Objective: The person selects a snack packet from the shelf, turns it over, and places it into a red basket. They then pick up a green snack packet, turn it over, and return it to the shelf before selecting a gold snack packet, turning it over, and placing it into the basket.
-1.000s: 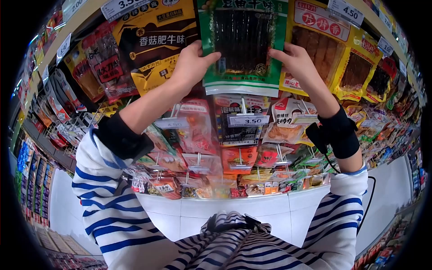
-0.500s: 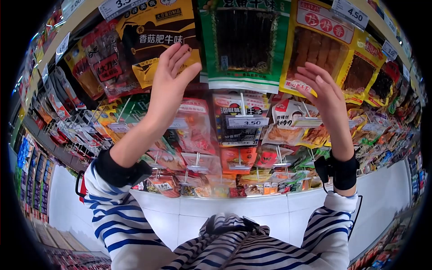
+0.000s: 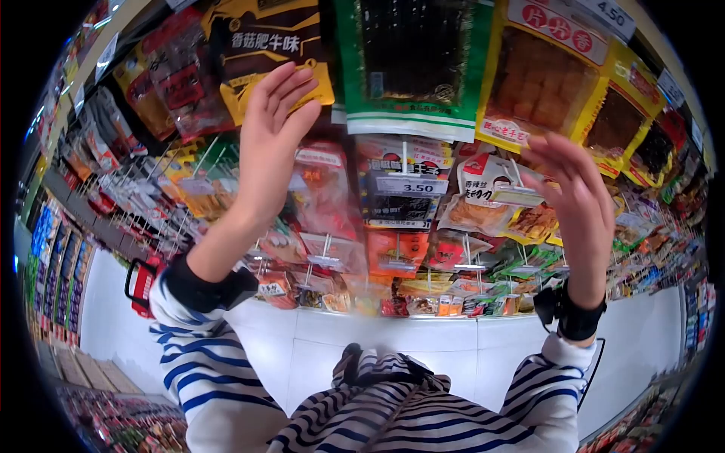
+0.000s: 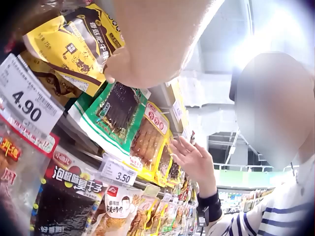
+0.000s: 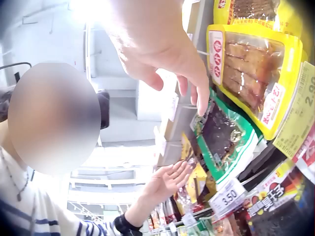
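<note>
A green snack packet (image 3: 411, 121) with a clear window showing dark strips hangs on the top row of the rack. My left hand (image 3: 272, 136) is raised to its left, fingers spread loosely and holding nothing, in front of a brown and yellow packet (image 3: 268, 45). On the other side my right hand (image 3: 578, 196), slightly blurred, hovers empty below a yellow packet (image 3: 529, 75) of brown slices. Both wrist views show the green packet hanging between the hands, and each hand's fingers are relaxed.
Below the green packet hangs a black packet (image 3: 408, 166) behind a 3.50 price tag (image 3: 410, 186). A white packet (image 3: 479, 192) with another tag is beside it. Lower hooks carry several smaller packets. White floor tiles (image 3: 362, 340) lie below, and a red object (image 3: 143, 285) is at left.
Both hands have let go of the green packet's sides and moved apart, down and away from it. The packet stays hanging. The view has shifted slightly.
</note>
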A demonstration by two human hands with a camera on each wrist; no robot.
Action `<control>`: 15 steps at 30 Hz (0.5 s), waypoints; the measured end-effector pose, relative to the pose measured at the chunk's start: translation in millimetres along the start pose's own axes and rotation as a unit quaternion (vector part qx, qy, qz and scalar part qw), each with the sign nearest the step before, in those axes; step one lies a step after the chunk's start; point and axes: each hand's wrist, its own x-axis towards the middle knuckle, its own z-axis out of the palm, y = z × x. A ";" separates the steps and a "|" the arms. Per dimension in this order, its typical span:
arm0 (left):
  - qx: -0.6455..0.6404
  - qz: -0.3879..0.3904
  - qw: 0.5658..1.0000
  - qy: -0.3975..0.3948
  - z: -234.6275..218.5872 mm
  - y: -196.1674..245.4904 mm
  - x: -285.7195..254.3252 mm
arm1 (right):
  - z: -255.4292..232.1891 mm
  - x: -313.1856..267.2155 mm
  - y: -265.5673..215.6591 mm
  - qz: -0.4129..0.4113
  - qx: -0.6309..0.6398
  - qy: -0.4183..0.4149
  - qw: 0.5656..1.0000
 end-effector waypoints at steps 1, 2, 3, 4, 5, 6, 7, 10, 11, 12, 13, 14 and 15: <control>-0.001 0.020 1.000 0.017 -2.4 1.3 -10.5 | 1.5 -11.9 -1.2 -0.013 -0.008 -0.013 1.000; 0.033 0.079 0.995 0.041 -4.4 -1.4 -24.3 | 1.4 -24.1 0.4 -0.007 0.005 -0.024 1.000; 0.035 0.140 0.988 0.050 -6.4 -6.2 -37.2 | 1.2 -35.8 3.6 0.000 0.019 -0.035 0.999; 0.031 0.170 0.983 0.062 -9.0 -9.6 -50.7 | 3.2 -44.8 9.2 0.018 0.048 -0.056 0.997; 0.026 0.199 0.977 0.075 -10.6 -13.5 -64.9 | 4.6 -52.6 17.5 0.038 0.077 -0.077 0.993; 0.009 0.211 0.971 0.110 -10.4 -19.4 -79.6 | 3.4 -59.5 30.9 0.067 0.103 -0.103 0.987; -0.007 0.225 0.964 0.144 -10.1 -25.6 -94.2 | 4.8 -64.4 41.1 0.098 0.110 -0.119 0.982; 0.030 0.201 0.957 0.208 -12.4 -42.8 -138.3 | 13.4 -76.3 84.7 0.181 0.137 -0.150 0.962; 0.033 0.178 0.957 0.225 -13.8 -47.2 -151.8 | 17.4 -80.2 100.8 0.210 0.156 -0.169 0.950; 0.040 0.145 0.958 0.244 -16.3 -51.3 -164.7 | 25.5 -85.5 114.9 0.222 0.165 -0.168 0.946; 0.048 0.111 0.957 0.264 -20.6 -55.1 -176.3 | 32.6 -88.6 125.4 0.239 0.177 -0.171 0.939; 0.063 0.088 0.954 0.281 -26.8 -59.0 -186.9 | 40.2 -92.0 134.4 0.257 0.189 -0.174 0.931; 0.084 0.065 0.950 0.292 -31.7 -58.5 -193.8 | 47.5 -95.1 142.3 0.277 0.202 -0.179 0.922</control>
